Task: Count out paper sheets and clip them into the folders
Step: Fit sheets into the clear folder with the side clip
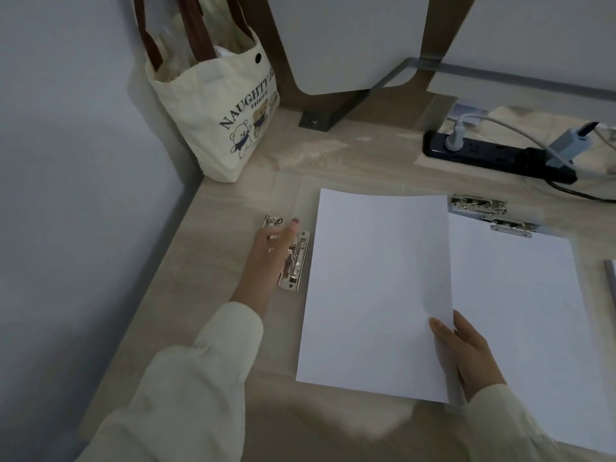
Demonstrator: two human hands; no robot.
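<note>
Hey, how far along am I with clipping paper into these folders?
One looks done: the right-hand sheets sit under their silver clip. In hand: your right hand holds a paper stack over the clear folder, and your left hand touches its long clip. Left: sliding that stack under the long clip and closing it. Nothing shows whether more folders follow.

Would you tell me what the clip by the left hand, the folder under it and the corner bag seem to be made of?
The clip looks like polished metal: bright, mirror-like glints. The folder seems clear plastic, since the wood grain of the desk shows through. The bag appears to be cream woven cloth, crinkled and matte.
</note>
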